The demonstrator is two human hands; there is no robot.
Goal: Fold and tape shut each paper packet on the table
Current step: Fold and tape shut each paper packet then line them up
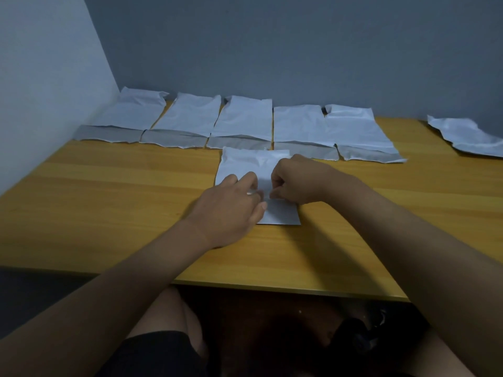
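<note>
Pinching the near packet (255,164) at its middle, my right hand (296,180) curls tight on the paper; my left hand (234,208) grips beside it. Five packets (242,118) lie behind.

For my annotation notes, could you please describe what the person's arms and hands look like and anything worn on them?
Both forearms are bare, with no sleeves in view. The left hand and right hand show no gloves, rings, watch or bracelets. Dark shorts show below the table.
</note>
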